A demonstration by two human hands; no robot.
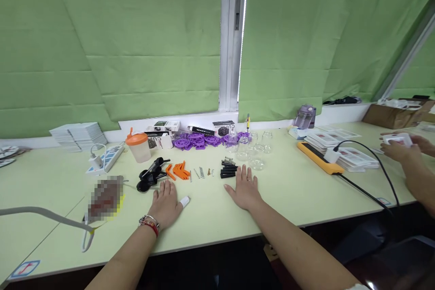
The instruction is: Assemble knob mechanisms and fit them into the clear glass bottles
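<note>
My left hand [166,205] lies flat on the table, fingers stretched out, with a white covering on the thumb tip. Just beyond its fingers are black plastic parts with round ends [149,180] and a group of orange angled plastic pieces [181,171]. Also flat and holding nothing, my right hand [245,189] rests with its fingertips beside several black rod-like pieces [227,171]. Small springs [229,160] lie behind these. Between the hands are metal screws [201,172] and tiny brass-coloured parts [209,172]. Purple plastic parts [195,141] and clear rounded cups [243,148] stand farther back.
An orange-lidded cup [138,147], boxes [166,126] and white booklets [79,137] line the back. At right are an orange power strip [317,158], paper stacks [356,158] and a cable. Another person's hands [404,149] hold a white item. A grey tube [44,215] crosses the left.
</note>
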